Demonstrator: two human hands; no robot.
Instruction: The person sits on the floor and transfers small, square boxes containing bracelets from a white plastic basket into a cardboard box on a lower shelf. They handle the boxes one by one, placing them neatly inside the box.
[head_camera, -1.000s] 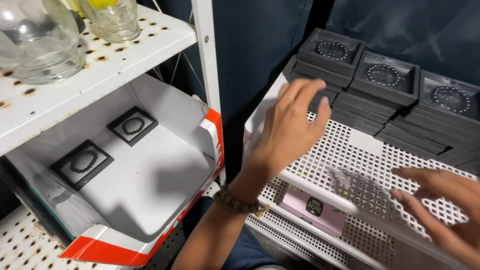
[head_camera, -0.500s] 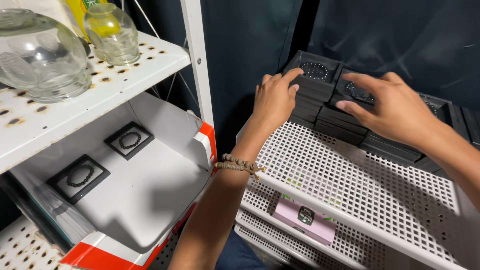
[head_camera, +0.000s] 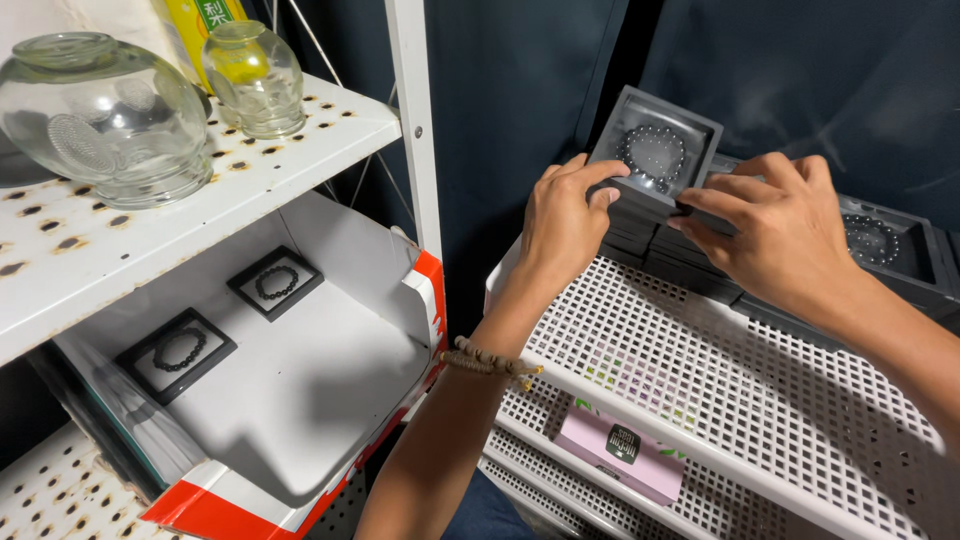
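Bright, even light from above – soft shadows inside the white box (head_camera: 300, 390); dark backdrop, sharp focus throughout.

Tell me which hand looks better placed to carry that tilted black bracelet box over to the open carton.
Probably the left hand. Both hands hold the tilted bracelet box, but the left is on the side nearer the carton, while the right hand would have to cross over.

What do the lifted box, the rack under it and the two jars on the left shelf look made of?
Lifted box: matte dark grey, probably card or plastic, clear film over a beaded bracelet.
Rack: white gridded plastic, by its look.
Jars: clear glass, see-through with glints.
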